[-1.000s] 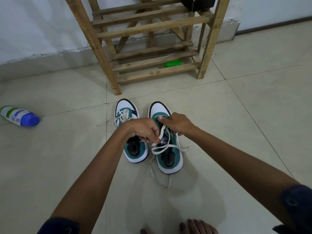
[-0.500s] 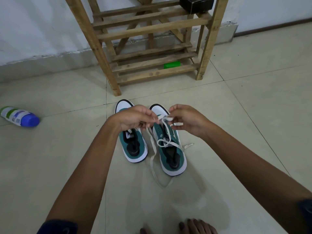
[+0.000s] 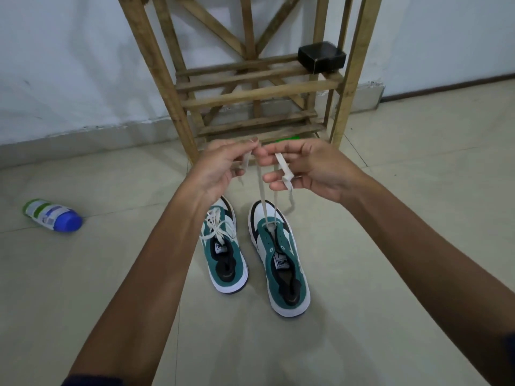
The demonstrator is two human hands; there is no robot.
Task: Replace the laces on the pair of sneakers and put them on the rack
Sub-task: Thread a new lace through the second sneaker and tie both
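— Teal suede and white leather on both shoes?
— Yes. Nearest on the pale tiled floor (image 3: 390, 274) stands the right-hand teal-and-white sneaker (image 3: 281, 263), its upper eyelets bare; just beside it, the left-hand teal-and-white sneaker (image 3: 224, 252) is laced and tied.
— And the hands?
— Raised above the toes. The left hand (image 3: 220, 168) pinches one end of the cream flat shoelace (image 3: 262, 190); the right hand (image 3: 303, 168) has its fingers curled round the other end, which loops over a finger. Both strands run down to the right-hand sneaker's lowest eyelets.
— Beyond?
— A white bottle with a blue cap (image 3: 53, 215) lies well off to the left. The slatted wooden shoe rack (image 3: 259, 93) stands against the wall, a small black box (image 3: 322, 59) on one shelf.
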